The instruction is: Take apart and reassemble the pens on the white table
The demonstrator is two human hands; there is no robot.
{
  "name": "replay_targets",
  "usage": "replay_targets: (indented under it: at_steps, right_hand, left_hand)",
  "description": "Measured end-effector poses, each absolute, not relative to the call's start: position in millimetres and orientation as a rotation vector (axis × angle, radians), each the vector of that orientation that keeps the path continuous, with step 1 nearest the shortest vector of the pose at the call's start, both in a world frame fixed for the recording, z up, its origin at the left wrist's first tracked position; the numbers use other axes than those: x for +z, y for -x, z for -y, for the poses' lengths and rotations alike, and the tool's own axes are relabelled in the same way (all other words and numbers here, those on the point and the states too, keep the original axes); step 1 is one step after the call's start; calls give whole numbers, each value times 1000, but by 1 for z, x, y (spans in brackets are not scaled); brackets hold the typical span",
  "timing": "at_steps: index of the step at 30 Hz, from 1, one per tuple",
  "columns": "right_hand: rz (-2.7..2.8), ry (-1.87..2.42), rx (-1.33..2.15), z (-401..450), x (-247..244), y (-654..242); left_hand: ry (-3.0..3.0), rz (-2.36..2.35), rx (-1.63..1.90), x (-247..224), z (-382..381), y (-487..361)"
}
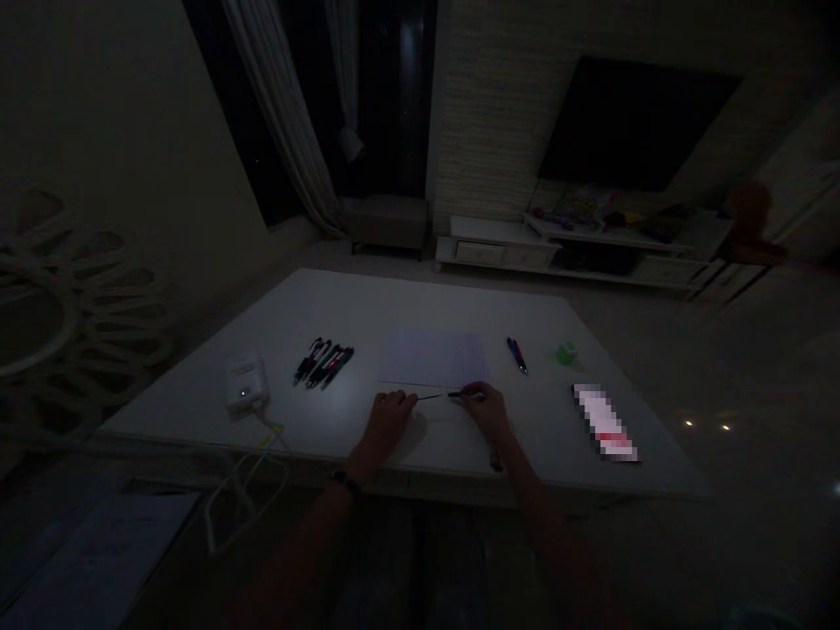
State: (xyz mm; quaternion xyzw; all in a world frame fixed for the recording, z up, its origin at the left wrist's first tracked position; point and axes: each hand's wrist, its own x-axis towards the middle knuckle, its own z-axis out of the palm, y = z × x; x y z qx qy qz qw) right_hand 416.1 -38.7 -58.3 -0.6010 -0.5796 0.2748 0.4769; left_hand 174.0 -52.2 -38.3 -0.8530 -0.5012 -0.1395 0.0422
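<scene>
My right hand (486, 411) pinches a thin dark pen (436, 397) that lies nearly level, its tip pointing left towards my left hand (390, 422). That left hand rests palm down on a white sheet of paper (446, 429), holding nothing I can see, with its fingertips close to the pen's tip. Just beyond my hands lies a pale lilac gridded sheet (433, 359). The room is dim, so the paper's edges are faint.
On the white table (341, 306) lie several pens in a bunch (323, 363), a pair of pens (517, 354), a small green object (567, 353), a pixelated flat packet (605, 423) and a white plug-in device (245, 383) with a lit dot and trailing cable (246, 499).
</scene>
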Motion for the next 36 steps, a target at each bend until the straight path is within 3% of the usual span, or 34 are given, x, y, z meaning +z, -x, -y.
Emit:
replay_targets:
  at_steps: [14,22,36]
  right_hand:
    - [1761,1244,474,46,-56,-371]
    - [1693,1428,310,67,-58,-397]
    - [1823,1296,409,76,-59,-379]
  left_hand:
    - [2709,1454,-394,-35,54,-174]
    - [2654,1511,-432,-37,53,-173]
    - [2810,1344,-353,-31,57,-176]
